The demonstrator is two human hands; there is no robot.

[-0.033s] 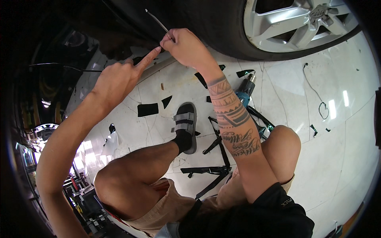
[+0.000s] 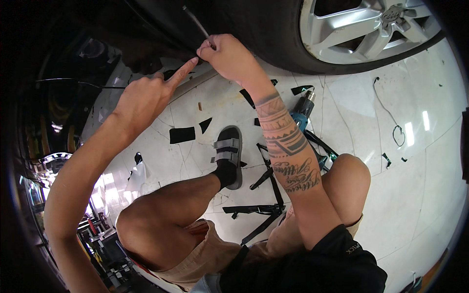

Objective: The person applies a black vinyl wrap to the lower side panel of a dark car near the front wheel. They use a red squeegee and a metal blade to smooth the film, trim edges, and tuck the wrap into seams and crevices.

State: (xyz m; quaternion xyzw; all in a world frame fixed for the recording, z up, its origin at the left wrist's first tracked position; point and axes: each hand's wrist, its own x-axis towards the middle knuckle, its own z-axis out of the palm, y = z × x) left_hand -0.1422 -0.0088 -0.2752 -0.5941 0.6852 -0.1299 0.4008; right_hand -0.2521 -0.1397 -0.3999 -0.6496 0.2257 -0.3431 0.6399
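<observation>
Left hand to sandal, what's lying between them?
In the head view, a black rectangle, a smaller black triangle and a small brown scrap lie between the left hand and sandal.

Two bare hands (image 2: 146,100) were visible, plus one slim grey rod-shaped tool (image 2: 198,24), one black-tyred silver wheel (image 2: 391,18), one blue silver-nozzled heat gun (image 2: 300,119), one grey-strapped dark sandal (image 2: 228,144), one thin dark looped wire (image 2: 391,115)

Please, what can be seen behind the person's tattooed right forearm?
Partly behind the right forearm, a blue heat gun lies on the pale floor, its metal nozzle showing. The forearm covers some, so its full shape is hidden.
</observation>
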